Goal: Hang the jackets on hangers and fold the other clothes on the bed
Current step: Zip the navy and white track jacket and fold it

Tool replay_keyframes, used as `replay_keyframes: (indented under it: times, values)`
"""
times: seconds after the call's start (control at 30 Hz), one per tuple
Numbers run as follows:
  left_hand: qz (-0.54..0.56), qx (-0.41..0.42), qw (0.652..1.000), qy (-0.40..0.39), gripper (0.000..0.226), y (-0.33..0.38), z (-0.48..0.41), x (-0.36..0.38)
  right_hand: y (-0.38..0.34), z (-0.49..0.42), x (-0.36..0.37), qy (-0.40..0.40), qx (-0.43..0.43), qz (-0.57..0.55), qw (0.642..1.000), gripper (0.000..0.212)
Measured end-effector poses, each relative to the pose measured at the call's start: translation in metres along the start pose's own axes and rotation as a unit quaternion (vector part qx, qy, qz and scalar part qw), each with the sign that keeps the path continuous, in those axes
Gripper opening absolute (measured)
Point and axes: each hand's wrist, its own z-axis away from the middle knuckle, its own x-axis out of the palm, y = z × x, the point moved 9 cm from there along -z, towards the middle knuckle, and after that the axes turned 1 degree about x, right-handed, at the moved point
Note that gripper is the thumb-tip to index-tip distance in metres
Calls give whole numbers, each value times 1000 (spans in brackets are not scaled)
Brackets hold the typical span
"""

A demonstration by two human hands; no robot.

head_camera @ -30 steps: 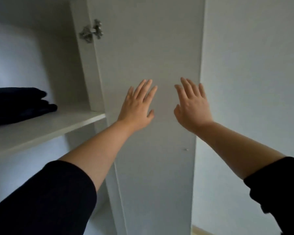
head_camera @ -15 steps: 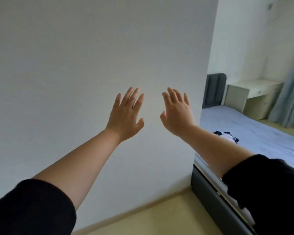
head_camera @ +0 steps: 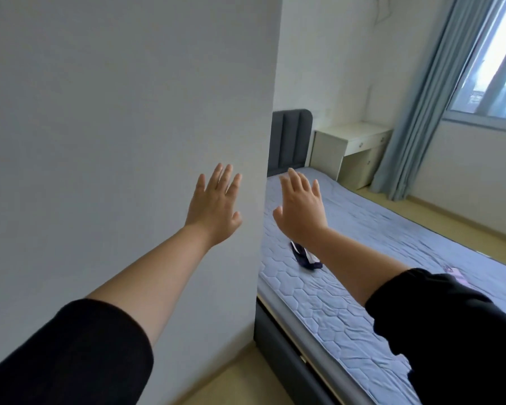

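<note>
— Which containers are seen, and what is held in them?
— A drawer is seen shut in the pale table [head_camera: 348,147] beyond the head corner of the bed [head_camera: 348,302]. Its contents are hidden.
— Where is the clothing found?
— A dark garment [head_camera: 306,258] with a white patch is laid near the bed's long edge beside the white panel [head_camera: 129,141], partly covered by the right forearm.
— How are the hands held?
— The left hand [head_camera: 214,209] is raised before the panel, fingers spread, nothing grasped; whether the panel is touched cannot be told. The right hand [head_camera: 300,209] is raised over the bed, fingers straight and apart, nothing grasped.
— What room is offered?
— Floor [head_camera: 234,381] is seen at the panel's foot and along the bed's far edge up to the curtain [head_camera: 415,112].
— Any writing?
— A small lilac item [head_camera: 456,273] is seen near the far edge; its print is too small to be read.
</note>
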Motion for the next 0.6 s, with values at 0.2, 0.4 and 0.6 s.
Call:
replay_keyframes:
  times: [0.2, 0.4, 0.6]
  values:
    - [35, 39, 998, -38, 69, 64, -89, 87, 109, -52, 90, -51, 48, -27, 997, 65]
    - [14, 123, 990, -64, 67, 129, -166, 208, 196, -114, 232, -96, 64, -74, 991, 59]
    - [60, 70, 982, -166, 72, 189, -222, 351, 270, -121, 389, -192, 88, -75, 974, 59]
